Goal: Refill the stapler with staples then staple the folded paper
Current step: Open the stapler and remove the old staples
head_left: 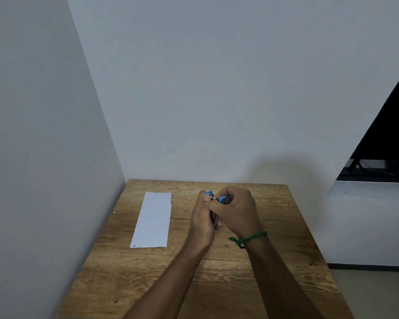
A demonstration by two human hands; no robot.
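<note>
Under the folded paper lies a wooden table set in a wall corner. The sheet is a long white strip, flat and untouched, on the table's left part.

Just right of the paper, apart from it and level with its far half, both hands meet. The left hand is curled round the lower body of a small blue stapler. The right hand closes over it from the side away from the paper, fingers bent and pinching the blue upper part. Two blue pieces stand apart at the far end with a glint of metal between them, so the stapler appears hinged open. A green bracelet sits on the right wrist.

No staples can be made out; whether a strip is pinched in the fingers or already in the channel is hidden.

Risks, as I judge them:
- A small strip fed by fingertip could snap or go in crooked and jam the channel.
- The sprung top could shut on a fingertip, since both hands crowd the opening.
- Loose staples could drop onto the grainy wood and be hard to find.
- A half-seated top could misfire on the paper.
</note>
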